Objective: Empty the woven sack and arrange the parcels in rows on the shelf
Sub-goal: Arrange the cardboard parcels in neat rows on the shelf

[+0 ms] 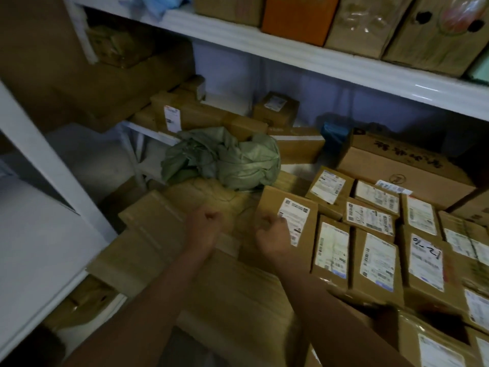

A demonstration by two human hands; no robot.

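Note:
The green woven sack [225, 160] lies crumpled and slack on the shelf, behind my hands. Several brown cardboard parcels with white labels [375, 250] lie in rows on the right. One labelled parcel [288, 223] sits at the left end of those rows. My right hand [272, 237] hovers over its left part with the fingers curled, holding nothing that I can see. My left hand [203, 226] is a little to the left over flat cardboard [169, 234], fingers also curled and empty.
A white shelf board [317, 59] runs above with large boxes and an orange box [299, 17] on it. More boxes [185, 112] stack behind the sack. A large box with writing [402, 165] stands at the back right. A white upright [53, 168] is at the left.

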